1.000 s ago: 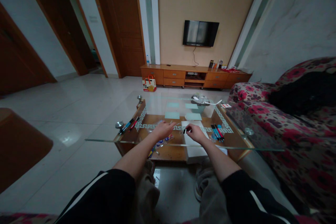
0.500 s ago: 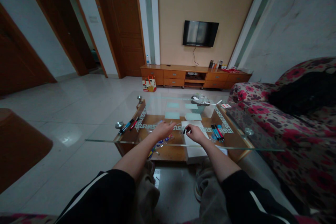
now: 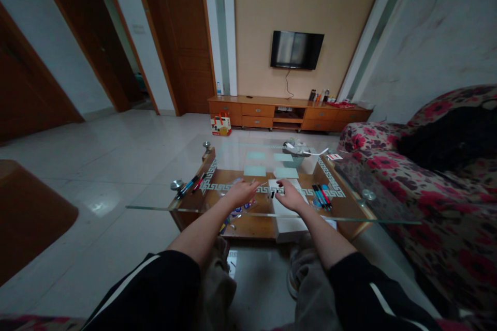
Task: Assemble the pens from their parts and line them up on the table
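Note:
My left hand (image 3: pixel 240 192) rests on the glass coffee table (image 3: pixel 155 201), fingers curled around a thin pen whose tip points right. My right hand (image 3: pixel 289 196) lies just to the right of it, over a white sheet of paper (image 3: pixel 287 222), pinching a small dark pen cap (image 3: pixel 273 194). The two hands are a few centimetres apart. A bunch of coloured pens (image 3: pixel 321 196) lies on the glass right of my right hand. Two more pens (image 3: pixel 191 184) lie at the table's left edge.
Pale green cards (image 3: pixel 254 169) and a small basket (image 3: pixel 295 151) sit on the far half of the table. A floral sofa (image 3: pixel 427 186) runs along the right. A wooden TV cabinet (image 3: pixel 287 111) and wall TV (image 3: pixel 296 49) stand ahead. A brown chair (image 3: pixel 27 212) is at left.
My right hand has shifted slightly forward and its fingers have stretched out a little over the paper. My left hand has stayed where it was.

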The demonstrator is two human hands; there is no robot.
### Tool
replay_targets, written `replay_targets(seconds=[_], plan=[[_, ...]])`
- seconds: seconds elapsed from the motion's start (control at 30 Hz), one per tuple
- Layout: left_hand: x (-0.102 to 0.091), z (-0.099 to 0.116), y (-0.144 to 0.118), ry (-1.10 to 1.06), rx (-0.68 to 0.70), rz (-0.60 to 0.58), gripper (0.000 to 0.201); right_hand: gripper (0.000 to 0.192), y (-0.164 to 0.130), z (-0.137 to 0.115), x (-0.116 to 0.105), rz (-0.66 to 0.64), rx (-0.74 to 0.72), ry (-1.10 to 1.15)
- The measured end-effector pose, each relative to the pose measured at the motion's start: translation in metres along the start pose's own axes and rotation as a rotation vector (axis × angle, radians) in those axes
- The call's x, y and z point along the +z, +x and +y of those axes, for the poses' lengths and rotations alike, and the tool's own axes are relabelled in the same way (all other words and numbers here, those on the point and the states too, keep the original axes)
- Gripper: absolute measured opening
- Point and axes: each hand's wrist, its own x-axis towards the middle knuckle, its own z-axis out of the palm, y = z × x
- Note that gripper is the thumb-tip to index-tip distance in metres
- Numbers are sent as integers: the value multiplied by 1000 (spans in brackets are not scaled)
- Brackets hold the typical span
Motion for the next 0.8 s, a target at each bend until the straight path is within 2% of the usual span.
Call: replay_targets(seconds=[0.17, 0.3, 0.47, 0.57, 0.67, 0.8], plan=[[2, 0, 0, -6, -11, -3, 26, 37, 1, -15, -13, 159, -85, -36], [-1, 2, 2, -18, -15, 1, 23, 28, 1, -33, -16, 212, -165, 7], [-5, 8, 7, -133, -187, 44, 23, 29, 3, -48, -10, 234, -214, 85], [-6, 10, 10, -222, -247, 95, 23, 28, 7, -50, -6, 289, -182, 150], [-7, 12, 12, -239, -229, 111, 24, 24, 13, -48, -2, 337, -97, 230], [-8, 16, 12, -175, -169, 103, 23, 28, 18, -46, 2, 314, 12, 378]])
